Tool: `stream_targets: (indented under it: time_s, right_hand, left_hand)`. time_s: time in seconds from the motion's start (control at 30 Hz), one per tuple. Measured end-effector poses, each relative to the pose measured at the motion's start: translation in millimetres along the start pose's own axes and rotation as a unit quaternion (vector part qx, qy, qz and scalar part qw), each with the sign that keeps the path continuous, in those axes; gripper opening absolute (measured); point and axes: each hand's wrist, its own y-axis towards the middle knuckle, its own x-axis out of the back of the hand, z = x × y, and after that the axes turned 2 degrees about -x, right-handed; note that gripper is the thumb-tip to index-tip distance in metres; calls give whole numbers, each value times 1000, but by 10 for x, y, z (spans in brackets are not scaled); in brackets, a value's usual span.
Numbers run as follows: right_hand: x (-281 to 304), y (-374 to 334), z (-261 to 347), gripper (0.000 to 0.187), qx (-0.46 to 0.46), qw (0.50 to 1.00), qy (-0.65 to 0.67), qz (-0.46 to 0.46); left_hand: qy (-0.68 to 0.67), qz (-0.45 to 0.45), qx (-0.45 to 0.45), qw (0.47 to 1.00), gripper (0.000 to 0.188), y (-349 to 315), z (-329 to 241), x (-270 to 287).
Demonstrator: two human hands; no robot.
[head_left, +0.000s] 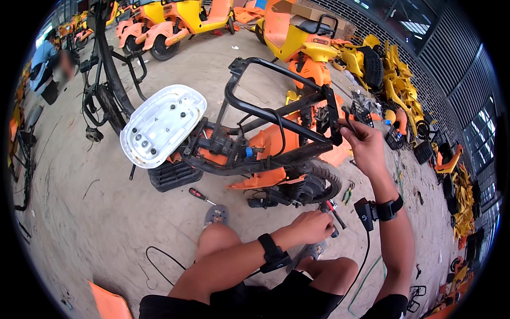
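Observation:
In front of me stands a stripped scooter frame (pixel 276 119), black tubing with orange panels and a rear wheel (pixel 328 183). My right hand (pixel 365 143) is at its rear end bracket (pixel 333 117). The thumb and fingers are pinched together there around a small dark piece (pixel 348 116) whose kind I cannot make out. Lower down, near the wheel, my left hand (pixel 313 227) is closed on a red and black tool (pixel 336 213); the fist hides much of it. A white plastic tray (pixel 159 119), holding several small bolts or nuts, rests at the frame's front.
A red-and-black screwdriver (pixel 201 195) and green-handled pliers (pixel 348 192) lie on the concrete floor. Yellow and orange scooters (pixel 303 48) stand behind. Yellow body panels (pixel 398 85) are heaped along the right wall. Another bare frame (pixel 109 74) and a person (pixel 45 66) are at left.

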Motion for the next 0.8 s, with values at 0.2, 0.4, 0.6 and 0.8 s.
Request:
stream_targets:
  time_s: [0.2,0.4,0.6,0.8]
  right_hand:
    - [11,35,64,23,45,996,-74,24]
    - [7,-3,165,24,65,990,-122,0]
    - [42,33,132,23,40,994,-90,39]
    - [27,74,33,21,45,997,-62,27]
  left_hand:
    - [52,-2,-21,998,21,-118,150,-4]
    - [107,9,-46,993,20,-120,190,-18]
    - [159,109,-12,981,24,-225,236,23]
    - [179,133,-18,975,26,-252,218,40]
